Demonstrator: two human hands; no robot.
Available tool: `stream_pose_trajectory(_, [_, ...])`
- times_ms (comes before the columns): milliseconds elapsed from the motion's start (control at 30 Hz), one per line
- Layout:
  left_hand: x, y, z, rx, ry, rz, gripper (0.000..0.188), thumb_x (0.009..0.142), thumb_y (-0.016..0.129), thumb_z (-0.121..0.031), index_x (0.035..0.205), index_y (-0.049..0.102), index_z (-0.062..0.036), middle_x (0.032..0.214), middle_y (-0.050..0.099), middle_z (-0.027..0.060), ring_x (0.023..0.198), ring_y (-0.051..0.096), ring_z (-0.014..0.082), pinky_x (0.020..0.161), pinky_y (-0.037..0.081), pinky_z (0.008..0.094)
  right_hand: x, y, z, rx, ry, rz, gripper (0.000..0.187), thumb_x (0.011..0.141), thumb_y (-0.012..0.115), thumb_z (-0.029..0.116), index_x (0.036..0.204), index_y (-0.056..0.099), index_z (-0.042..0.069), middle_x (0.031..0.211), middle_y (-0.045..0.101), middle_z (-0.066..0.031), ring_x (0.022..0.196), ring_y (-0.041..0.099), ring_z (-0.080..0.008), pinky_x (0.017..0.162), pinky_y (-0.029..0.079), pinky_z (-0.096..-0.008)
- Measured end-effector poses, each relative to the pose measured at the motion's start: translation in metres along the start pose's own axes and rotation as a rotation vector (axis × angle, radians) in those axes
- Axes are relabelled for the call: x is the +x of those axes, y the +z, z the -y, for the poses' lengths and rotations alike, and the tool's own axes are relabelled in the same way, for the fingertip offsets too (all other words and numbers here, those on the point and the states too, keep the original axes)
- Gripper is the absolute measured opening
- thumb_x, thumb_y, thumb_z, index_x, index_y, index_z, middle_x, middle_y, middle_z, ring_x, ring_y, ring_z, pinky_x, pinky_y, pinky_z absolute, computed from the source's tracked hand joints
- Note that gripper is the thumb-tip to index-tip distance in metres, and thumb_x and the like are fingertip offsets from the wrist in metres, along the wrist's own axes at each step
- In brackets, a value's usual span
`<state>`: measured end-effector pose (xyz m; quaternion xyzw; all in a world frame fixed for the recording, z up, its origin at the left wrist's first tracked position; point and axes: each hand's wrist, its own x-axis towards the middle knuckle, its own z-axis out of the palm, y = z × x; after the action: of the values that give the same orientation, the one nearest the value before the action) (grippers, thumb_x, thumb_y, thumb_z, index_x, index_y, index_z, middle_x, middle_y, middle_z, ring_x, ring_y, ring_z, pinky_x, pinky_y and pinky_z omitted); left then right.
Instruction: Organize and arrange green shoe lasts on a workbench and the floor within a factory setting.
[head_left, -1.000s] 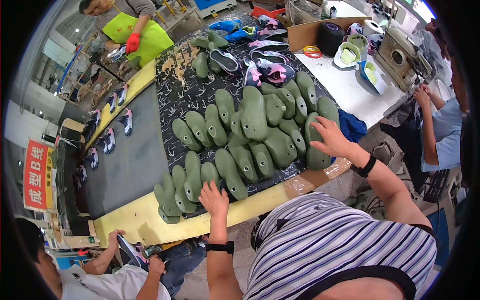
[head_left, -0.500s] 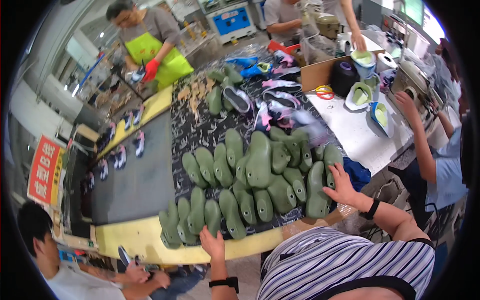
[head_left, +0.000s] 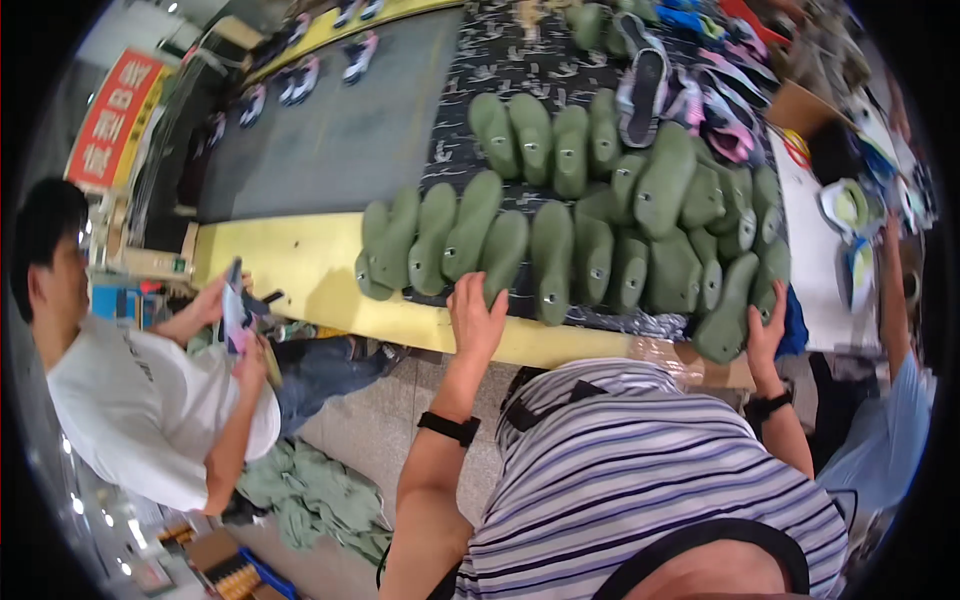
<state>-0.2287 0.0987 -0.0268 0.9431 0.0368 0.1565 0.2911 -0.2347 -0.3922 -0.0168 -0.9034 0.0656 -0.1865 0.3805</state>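
Green shoe lasts lie crowded along the near side of the dark patterned table, some stacked on others. My left hand is at the near end of one green last in the front row, its fingers spread and touching or almost touching it. At the right end of the group, my right hand has its thumb and fingers apart. It is beside the near ends of a tilted last and an outer last. Neither hand lifts anything.
Sneakers and pink-and-grey shoes lie behind the lasts. A yellow ledge borders a grey belt with several shoes. At left, a person in a white shirt holds a shoe. A white table stands right.
My view has swung down and left. My right hand has drawn back toward the near ends of the lasts. A blurred pale shape above the far-right lasts is gone. The seated person's shoe is raised.
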Motion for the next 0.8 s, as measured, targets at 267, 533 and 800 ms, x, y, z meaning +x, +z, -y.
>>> stream_pose_trajectory(267, [0.063,-0.053,0.101,0.513,-0.338,-0.369,0.049,0.07,0.075,-0.037,0.105,0.062,-0.005,0.129,0.043,0.029,0.116,0.044,0.0441,0.094,0.036,0.0527,0.013,0.02,-0.01,-0.061,-0.019,0.044,0.06,0.078,0.056,0.003,0.135,0.038,0.001,0.142,0.036,-0.0202,0.135,0.031,-0.0326,0.111,0.021,-0.0382])
stream_pose_trajectory(533, [0.096,-0.043,0.236,0.401,-0.286,-0.053,0.051,0.082,0.066,-0.042,0.107,0.061,0.0019,0.102,0.063,0.021,0.088,0.062,0.0312,0.078,0.051,0.0407,0.021,0.028,-0.011,-0.222,-0.015,0.026,0.065,0.068,0.066,0.023,0.128,0.045,0.007,0.137,0.039,-0.0208,0.129,0.034,-0.0386,0.105,0.029,-0.0473])
stream_pose_trajectory(800, [0.26,0.075,0.228,0.873,0.263,-0.265,0.048,0.091,0.051,-0.039,0.119,0.052,0.0009,0.108,0.06,0.0213,0.094,0.06,0.0348,0.084,0.048,0.0419,-0.001,0.007,-0.001,-0.225,-0.051,-0.002,0.065,0.071,0.064,0.025,0.129,0.042,0.007,0.137,0.038,-0.0218,0.13,0.032,-0.0399,0.105,0.029,-0.0485])
